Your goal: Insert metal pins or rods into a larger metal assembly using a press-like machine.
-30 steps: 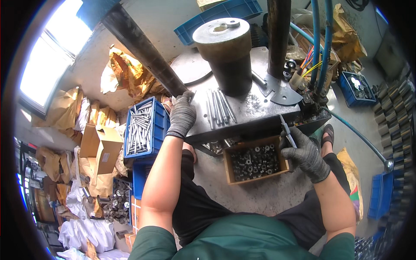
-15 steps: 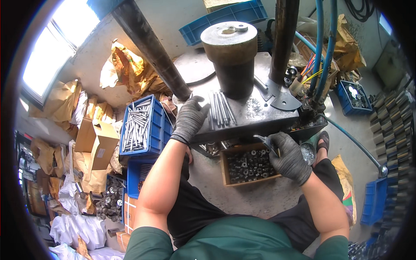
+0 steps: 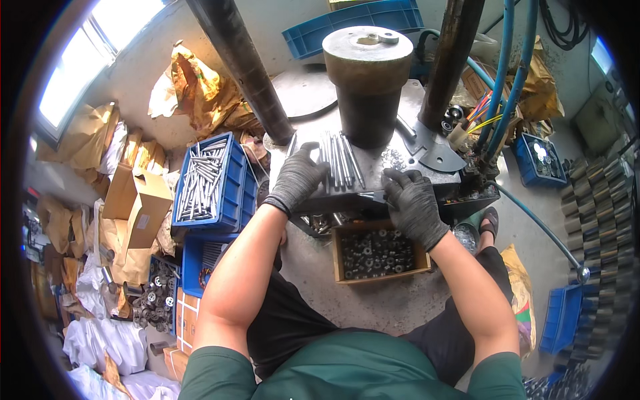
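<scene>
My left hand [image 3: 297,179], in a dark grey glove, is closed at the front left of the metal press table [image 3: 393,177]. A slim metal rod [image 3: 292,144] sticks up from its fingers. Right beside it, a row of several similar metal rods [image 3: 342,160] lies on the table. My right hand [image 3: 417,205], gloved alike, is curled at the table's front edge. It grips a small metal tool [image 3: 371,196] with a shiny tip; the fingers hide most of it. Behind the rods stands a thick steel cylinder [image 3: 368,87] with a metal ring [image 3: 388,38] on top.
Two dark posts [image 3: 243,73] rise from the table. Below its front edge sits a wooden box [image 3: 381,277] of small dark metal parts. A blue bin [image 3: 230,193] of rods stands at the left. Blue hoses [image 3: 523,67] and a flat notched plate [image 3: 440,160] are at the right.
My right hand has moved left and up to the table edge, bringing the tool toward the rods. My left hand stays near the left post with its rod. The view has shifted slightly.
</scene>
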Demonstrator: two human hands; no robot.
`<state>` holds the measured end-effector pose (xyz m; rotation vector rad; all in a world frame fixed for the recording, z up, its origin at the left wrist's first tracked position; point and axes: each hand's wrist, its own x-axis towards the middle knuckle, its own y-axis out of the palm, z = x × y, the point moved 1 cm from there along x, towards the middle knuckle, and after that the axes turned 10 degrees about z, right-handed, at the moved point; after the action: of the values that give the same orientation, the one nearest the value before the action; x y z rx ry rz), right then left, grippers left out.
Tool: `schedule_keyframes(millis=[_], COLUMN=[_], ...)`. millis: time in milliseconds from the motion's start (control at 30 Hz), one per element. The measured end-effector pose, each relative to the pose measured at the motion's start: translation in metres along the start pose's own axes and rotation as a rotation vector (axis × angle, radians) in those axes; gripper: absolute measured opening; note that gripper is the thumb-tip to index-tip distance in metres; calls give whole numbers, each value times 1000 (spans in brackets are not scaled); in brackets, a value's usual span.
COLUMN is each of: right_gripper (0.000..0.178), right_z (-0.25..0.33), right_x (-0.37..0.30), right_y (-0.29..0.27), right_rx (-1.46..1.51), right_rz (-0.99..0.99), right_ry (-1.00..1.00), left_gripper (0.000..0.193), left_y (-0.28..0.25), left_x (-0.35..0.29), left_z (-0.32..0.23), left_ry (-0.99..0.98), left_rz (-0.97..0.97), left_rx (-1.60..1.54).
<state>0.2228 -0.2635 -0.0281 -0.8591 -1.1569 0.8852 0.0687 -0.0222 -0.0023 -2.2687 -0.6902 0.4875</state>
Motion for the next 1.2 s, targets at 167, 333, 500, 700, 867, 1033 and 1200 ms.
schedule_keyframes(millis=[167, 333, 500, 700, 867, 1033, 1200], right_gripper=[27, 26, 20, 13, 27, 47, 47], right_z=[-3, -19, -23, -12, -13, -8, -4], right_x=[5, 1, -1, -13, -30, -49, -54], right_y=[-1, 6, -2, -29, -38, -39, -39], right_rx=[-5, -90, -13, 752, 1491, 1809, 1942], right_rz=[-28, -74, -106, -188, -340, -342, -292], right_ry=[-33, -80, -65, 389, 515, 596, 652], left_gripper=[58, 58, 58, 46, 49, 40, 36], left_y=[-4, -5, -5, -10, 39, 85, 108], left_x=[4, 3, 4, 7, -42, -62, -60], left_z=[4, -5, -2, 0, -68, -96, -106], left_ry=[-20, -36, -34, -8, -12, 154, 319], left_rz=[-41, -9, 15, -6, 320, 478, 502], left_rx=[87, 78, 34, -1036, -1208, -1013, -970])
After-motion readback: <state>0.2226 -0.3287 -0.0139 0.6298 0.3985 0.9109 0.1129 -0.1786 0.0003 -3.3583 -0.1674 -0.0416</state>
